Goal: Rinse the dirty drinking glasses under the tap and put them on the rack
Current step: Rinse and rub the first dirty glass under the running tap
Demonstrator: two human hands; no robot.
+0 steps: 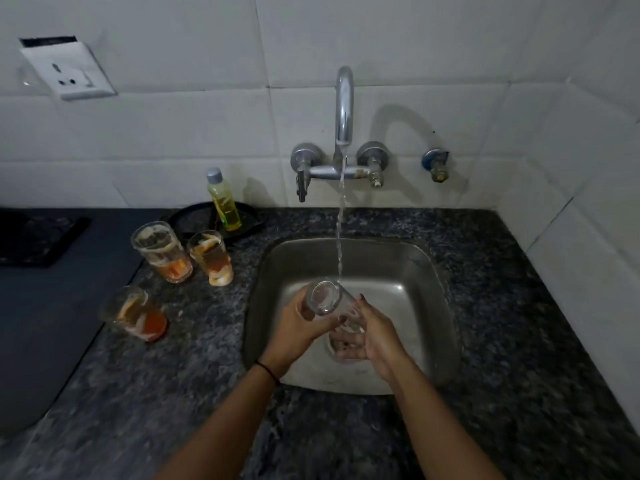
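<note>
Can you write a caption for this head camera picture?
Both hands hold a glass under the running tap.

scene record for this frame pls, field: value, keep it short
setting: steel sink set in a dark stone counter
tap: running, stream meets the held glass at its mouth
held glass: clear glass, tilted over the sink
left hand: grips the glass near its mouth
right hand: on the glass's lower end
dirty glasses: three on the counter left of the sink, orange residue inside
soap bottle: yellow liquid, behind the glasses
rack: not in view
</note>
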